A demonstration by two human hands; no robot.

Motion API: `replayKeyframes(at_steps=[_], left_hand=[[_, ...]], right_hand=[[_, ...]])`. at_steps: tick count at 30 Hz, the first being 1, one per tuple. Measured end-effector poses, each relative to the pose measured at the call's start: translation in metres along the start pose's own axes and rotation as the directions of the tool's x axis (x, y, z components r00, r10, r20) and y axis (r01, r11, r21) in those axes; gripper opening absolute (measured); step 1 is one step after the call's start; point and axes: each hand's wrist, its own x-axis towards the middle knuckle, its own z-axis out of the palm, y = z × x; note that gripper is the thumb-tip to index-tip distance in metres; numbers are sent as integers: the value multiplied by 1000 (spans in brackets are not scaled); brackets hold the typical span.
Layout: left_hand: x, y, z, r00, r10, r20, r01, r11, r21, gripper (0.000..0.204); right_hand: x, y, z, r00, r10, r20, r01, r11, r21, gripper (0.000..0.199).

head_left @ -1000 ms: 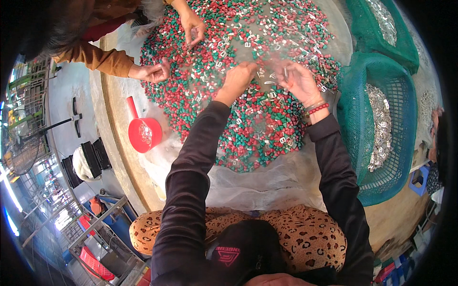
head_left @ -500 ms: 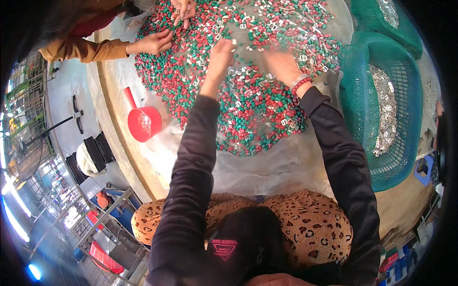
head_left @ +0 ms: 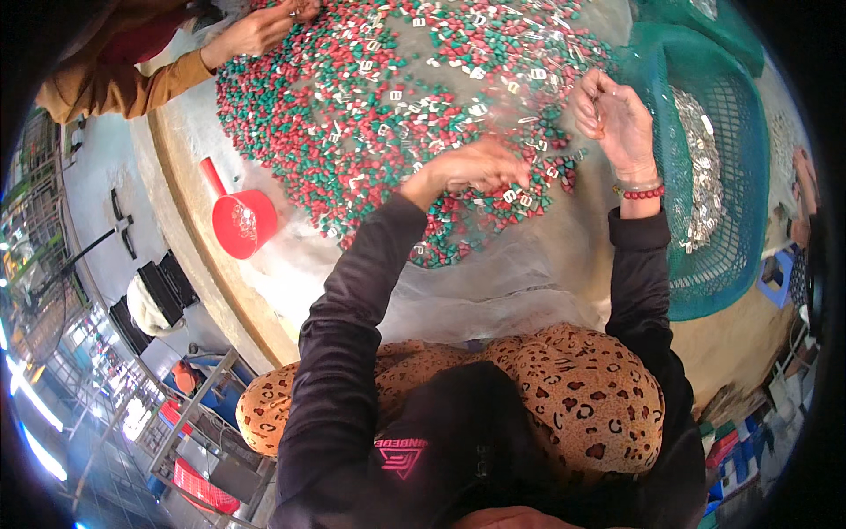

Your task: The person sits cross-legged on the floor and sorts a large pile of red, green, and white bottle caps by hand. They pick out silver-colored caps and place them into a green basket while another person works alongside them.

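A broad heap of small red and green pebble-like pieces point(head_left: 352, 159), mixed with white and clear bits, covers the work surface. Low over its near right part is my left hand point(head_left: 476, 167), its fingers pointing right beside some pale buckle-like pieces point(head_left: 518, 197). Motion smears those fingertips, so I cannot make out a grip. At the heap's right edge my right hand point(head_left: 621, 128), with a red bead bracelet at the wrist, is raised with curled fingers, palm partly showing. What it holds is too small to name. Right of it stands a green mesh basket point(head_left: 740, 176) with clear buckle-like pieces point(head_left: 702, 167) inside.
A red plastic dipper point(head_left: 245, 222) rests left of the heap. At the upper left, another person's hand point(head_left: 256, 33) works in the pieces. A second green basket point(head_left: 731, 40) stands at the far right. Clear plastic sheeting point(head_left: 493, 304) lies before my knees.
My right hand has moved right from the heap toward the basket, its fingers now curled. My left hand has come nearer and to the right. The whole view has shifted slightly.
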Motion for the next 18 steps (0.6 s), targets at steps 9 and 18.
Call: replayKeyframes(at_steps=[9,18], left_hand=[[21,32,-115,931,3,-365,-188,861,-472,22],[14,10,-51,713,701,7,-104,97,990,28]], right_hand=[[-23,-1,0,908,-37,-417,-137,915,-379,24],[3,85,-48,954,-204,-221,-261,-191,-946,24]])
